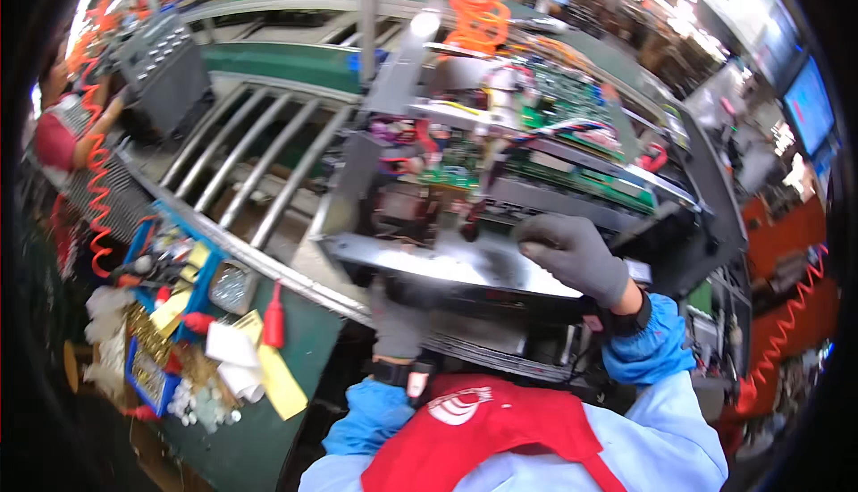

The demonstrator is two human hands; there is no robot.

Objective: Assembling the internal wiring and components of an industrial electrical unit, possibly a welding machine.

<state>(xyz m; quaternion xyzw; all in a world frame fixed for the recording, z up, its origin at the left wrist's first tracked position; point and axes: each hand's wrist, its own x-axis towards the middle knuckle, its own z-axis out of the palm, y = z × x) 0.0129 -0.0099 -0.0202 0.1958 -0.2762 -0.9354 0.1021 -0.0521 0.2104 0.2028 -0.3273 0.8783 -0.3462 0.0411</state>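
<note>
A large metal chassis (pixel 429 264) lies in front of me, with green circuit boards (pixel 572 103) and coloured wires inside. My right hand (pixel 576 255), in a grey glove, is over its near right rim. Its fingers are curled together, and whatever they may hold is hidden. My left hand (pixel 398 322), also gloved, is at the near side below the chassis's front edge. Its fingers are smeared and partly hidden there. Both wrists carry dark bands and blue sleeve covers.
A roller conveyor (pixel 259 152) runs at the left. On a green bench (pixel 259 438) are blue bins of fasteners (pixel 147 376), a red-handled tool (pixel 273 318) and yellow paper (pixel 281 380). An orange coiled hose (pixel 478 0) hangs above. Another person's arm (pixel 94 139) touches a grey case (pixel 165 72).
</note>
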